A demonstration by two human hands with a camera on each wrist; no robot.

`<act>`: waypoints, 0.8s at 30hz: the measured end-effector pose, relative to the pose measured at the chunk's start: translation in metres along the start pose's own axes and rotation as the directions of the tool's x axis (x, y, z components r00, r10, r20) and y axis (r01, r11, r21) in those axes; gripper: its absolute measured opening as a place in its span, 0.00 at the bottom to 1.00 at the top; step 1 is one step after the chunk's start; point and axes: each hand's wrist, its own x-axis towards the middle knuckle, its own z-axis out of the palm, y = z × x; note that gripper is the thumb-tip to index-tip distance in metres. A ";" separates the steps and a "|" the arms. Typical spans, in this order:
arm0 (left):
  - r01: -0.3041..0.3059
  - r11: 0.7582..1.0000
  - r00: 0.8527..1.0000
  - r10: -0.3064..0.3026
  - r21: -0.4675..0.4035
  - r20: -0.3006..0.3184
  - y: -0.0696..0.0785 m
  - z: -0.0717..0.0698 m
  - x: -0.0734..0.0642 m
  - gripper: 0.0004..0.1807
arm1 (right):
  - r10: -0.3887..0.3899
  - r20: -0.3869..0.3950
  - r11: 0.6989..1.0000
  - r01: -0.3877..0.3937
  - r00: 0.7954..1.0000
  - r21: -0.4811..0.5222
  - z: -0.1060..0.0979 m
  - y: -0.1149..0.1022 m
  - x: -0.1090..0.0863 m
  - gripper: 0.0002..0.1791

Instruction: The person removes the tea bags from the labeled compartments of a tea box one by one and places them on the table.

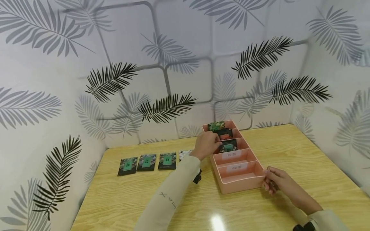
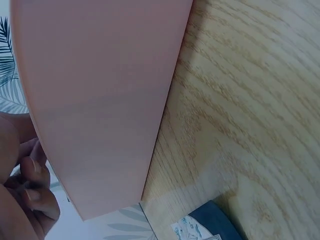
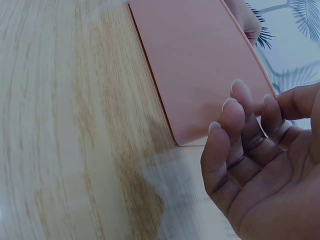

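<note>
A pink compartment box point(image 1: 242, 187) stands on the table, with paper labels on its dividers. My left hand point(image 1: 206, 145) reaches over its left wall, fingers curled, with the thumb at the left edge of a dark tea packet point(image 1: 229, 147) in the third compartment from the back. In the left wrist view the fingers point(image 2: 37, 200) bend beyond the box wall, which hides the packet. With thumb and forefinger, my right hand point(image 1: 278, 183) pinches the rim at the near right corner. Its other fingers are loosely bent in the right wrist view.
Three dark packets with green labels point(image 1: 128, 165) point(image 1: 146, 162) point(image 1: 167, 160) lie in a row on the wooden table point(image 1: 115, 199). A white patterned packet point(image 1: 184, 154) is partly behind the left forearm. More packets point(image 1: 216, 125) fill the back compartments. A leaf-patterned wall covering point(image 1: 185, 86) stands behind.
</note>
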 end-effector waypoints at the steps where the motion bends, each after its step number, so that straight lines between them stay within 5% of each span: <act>1: 0.008 1.000 1.000 -0.008 0.005 0.001 0.001 0.000 -0.001 0.12 | 0.001 0.000 1.000 -0.001 1.000 -0.001 0.000 0.000 0.000 0.28; 7: 0.069 0.995 0.996 -0.073 0.075 0.052 0.006 -0.003 -0.002 0.26 | 0.002 -0.007 1.000 -0.002 1.000 0.001 0.000 0.001 0.000 0.27; 15: 0.159 0.973 0.962 -0.191 0.164 0.198 0.021 -0.006 0.000 0.18 | 0.012 -0.009 1.000 -0.012 1.000 0.003 0.002 0.003 0.001 0.26; 18: 0.189 0.975 0.957 -0.209 0.118 0.200 0.021 -0.005 0.001 0.19 | 0.005 -0.008 1.000 -0.005 1.000 0.003 0.002 0.003 0.000 0.26; 24: 0.215 0.971 0.958 -0.188 -0.109 0.218 0.021 -0.009 0.004 0.14 | -0.011 -0.008 1.000 0.011 1.000 0.003 0.001 0.001 0.000 0.26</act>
